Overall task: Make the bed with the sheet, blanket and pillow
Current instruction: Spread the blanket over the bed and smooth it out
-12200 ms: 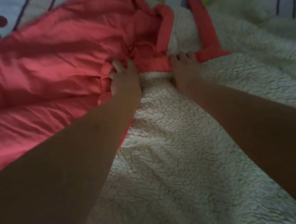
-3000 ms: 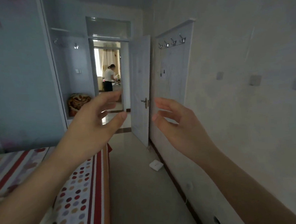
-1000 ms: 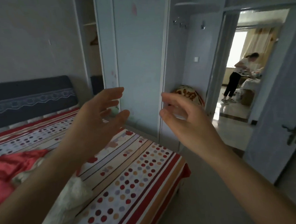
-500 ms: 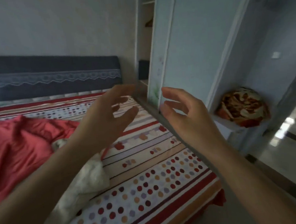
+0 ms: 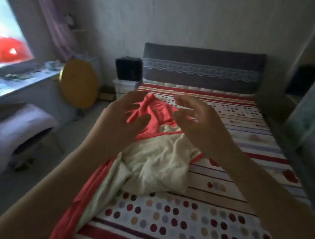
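A striped and dotted sheet point(image 5: 186, 219) covers the bed. On it lies a crumpled blanket point(image 5: 156, 167), coral red on one side and cream fleece on the other, bunched from the middle towards the left edge. My left hand point(image 5: 121, 121) and my right hand point(image 5: 199, 124) hover in the air above the blanket, palms facing each other, fingers loosely spread and holding nothing. No pillow shows in this view.
A dark padded headboard point(image 5: 203, 70) stands against the far wall. Left of the bed are a white nightstand point(image 5: 125, 86) with a black box, a round yellow board point(image 5: 79, 83), a desk under the window and a pale stool point(image 5: 19, 127). A wardrobe edge rises at the right.
My view has swung left from the doorway and wardrobe to face the bed lengthwise. Both hands stay raised and empty in front of me, in much the same pose.
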### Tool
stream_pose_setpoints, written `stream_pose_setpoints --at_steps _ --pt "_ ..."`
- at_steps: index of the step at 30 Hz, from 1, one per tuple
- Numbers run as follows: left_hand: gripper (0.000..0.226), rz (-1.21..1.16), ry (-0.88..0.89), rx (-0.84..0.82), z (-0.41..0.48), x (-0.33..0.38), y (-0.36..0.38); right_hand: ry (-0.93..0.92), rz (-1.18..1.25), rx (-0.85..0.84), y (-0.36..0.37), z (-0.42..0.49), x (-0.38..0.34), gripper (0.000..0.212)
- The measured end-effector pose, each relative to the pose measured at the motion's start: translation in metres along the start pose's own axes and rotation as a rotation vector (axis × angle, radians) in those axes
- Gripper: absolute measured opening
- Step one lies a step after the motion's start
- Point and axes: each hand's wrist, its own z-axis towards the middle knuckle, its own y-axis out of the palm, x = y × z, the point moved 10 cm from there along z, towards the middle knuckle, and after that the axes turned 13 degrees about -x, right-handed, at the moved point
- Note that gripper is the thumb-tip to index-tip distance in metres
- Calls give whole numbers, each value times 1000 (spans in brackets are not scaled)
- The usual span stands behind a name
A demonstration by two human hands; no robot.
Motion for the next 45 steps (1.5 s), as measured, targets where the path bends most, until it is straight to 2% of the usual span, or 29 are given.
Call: stream_pose_setpoints --at_steps 5,9,16,19,24,30,34,41,45 --pt "43 58 -69 85 -15 -40 -48 -65 29 -131 66 56 2 44" --pt "42 62 -136 115 -8 -108 -81 -66 43 -186 127 114 16 43" --pt "43 65 -229 73 27 -240 -110 1 24 -286 222 197 65 45" --pt "41 64 -259 51 36 -291 -105 30 2 -308 251 225 97 44" --pt "38 37 -324 106 37 -387 -95 65 -4 -322 306 264 170 43" --pt "24 19 -459 195 24 -521 -59 63 -94 -446 396 294 277 43" --pt "39 45 -545 152 15 -601 -22 41 -162 -519 450 302 342 44" --pt "43 58 -696 114 -11 -703 28 -20 -323 -640 527 314 436 42" --pt "40 53 -787 73 -35 -754 54 -86 -517 -724 567 321 478 44"
